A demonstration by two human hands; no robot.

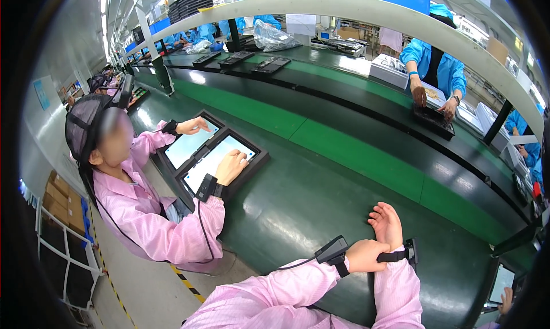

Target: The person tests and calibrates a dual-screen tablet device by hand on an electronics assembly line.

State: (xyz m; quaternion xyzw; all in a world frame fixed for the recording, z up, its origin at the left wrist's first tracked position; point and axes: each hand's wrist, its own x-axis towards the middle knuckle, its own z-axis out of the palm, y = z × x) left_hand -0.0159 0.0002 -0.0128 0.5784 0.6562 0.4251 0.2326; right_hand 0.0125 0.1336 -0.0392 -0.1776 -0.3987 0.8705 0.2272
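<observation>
My left hand [365,255] reaches across to my right wrist, its fingers closed at the black wrist strap [392,257] there. A small black device [411,252] sits on that strap at the outer side of the wrist. My right hand [387,225] is raised above the green table, palm turned up, fingers loosely curled and apart, with nothing in it. Another black device [332,250] is strapped to my left wrist, and a cable runs from it along the pink sleeve.
To the left, a person in pink [154,214] touches two tablets in a black tray [260,157]. Across the conveyor [344,108], a person in blue handles a black tray [433,123]. A tablet [503,284] stands at the lower right, beside another person's hand. A white rail [344,4] crosses overhead.
</observation>
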